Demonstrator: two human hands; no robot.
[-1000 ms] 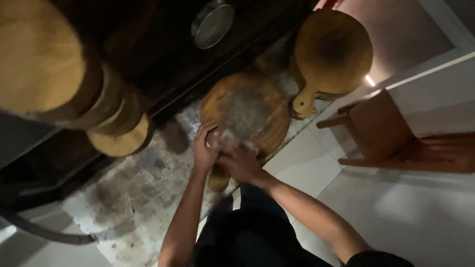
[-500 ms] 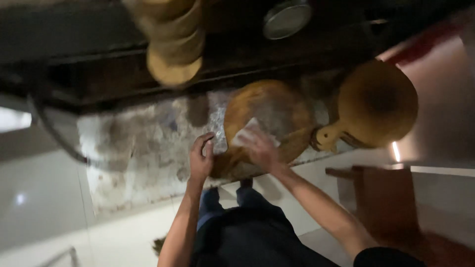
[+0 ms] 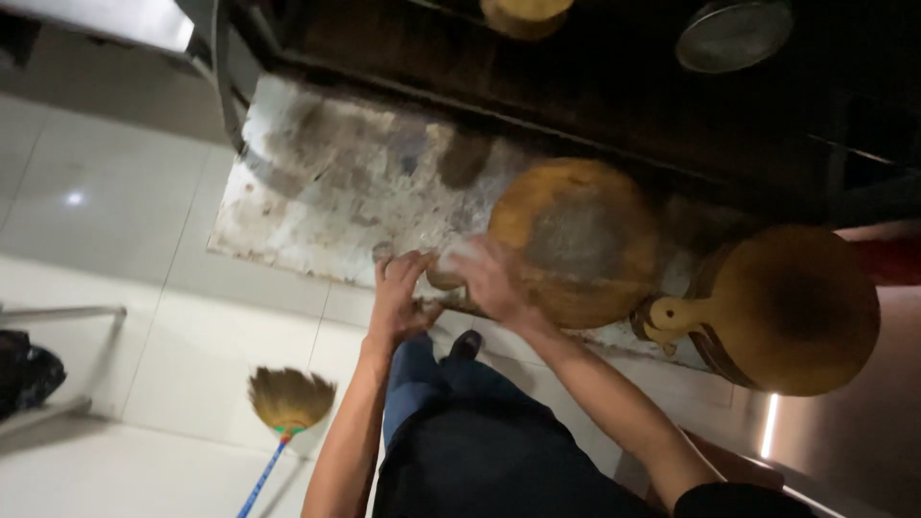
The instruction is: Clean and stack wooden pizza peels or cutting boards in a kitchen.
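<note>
A round wooden board (image 3: 580,240) with a short handle lies on a stained grey sheet (image 3: 326,182) on the floor. My left hand (image 3: 401,293) grips the handle end of the board at its near left edge. My right hand (image 3: 491,278) rests on the board beside it, fingers closed over a small pale pad (image 3: 451,256) pressed against the wood. The two hands almost touch. My dark trousers and one shoe fill the lower middle of the view.
A second round handled board (image 3: 796,307) lies to the right, its handle pointing at the first. A metal bowl (image 3: 734,34) sits in dark shelving at the top. A straw broom (image 3: 288,398) lies on the white tiles at lower left.
The view has swung left, bringing the tiles and broom in. My right hand slid with the pad from the board's middle to its handle end, close to my left hand.
</note>
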